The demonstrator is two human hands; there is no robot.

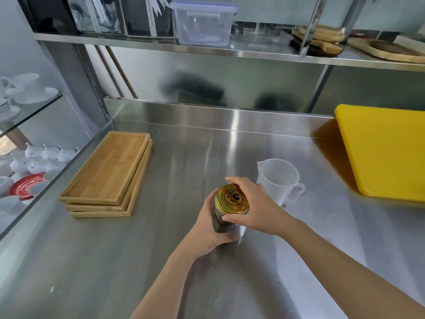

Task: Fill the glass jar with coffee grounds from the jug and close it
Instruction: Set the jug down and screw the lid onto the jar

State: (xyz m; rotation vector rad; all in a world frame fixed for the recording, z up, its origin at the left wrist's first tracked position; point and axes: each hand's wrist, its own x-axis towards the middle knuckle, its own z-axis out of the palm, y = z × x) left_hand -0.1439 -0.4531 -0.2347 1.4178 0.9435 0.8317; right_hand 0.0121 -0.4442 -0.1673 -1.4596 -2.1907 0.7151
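Note:
The glass jar (222, 223) stands on the steel counter, dark with coffee grounds inside. A gold lid (232, 199) with a black emblem sits on its mouth. My left hand (207, 229) wraps around the jar's body from the left. My right hand (253, 203) grips the lid's rim from the right, thumb at the front and fingers over the back. The translucent plastic jug (279, 178) stands upright just behind my right hand and looks empty.
A stack of bamboo trays (108, 173) lies at the left of the steel counter (161, 249). A yellow cutting board (386, 153) lies at the right. A shelf above holds a plastic container (202, 21) and wooden boards. White cups sit on glass shelves far left.

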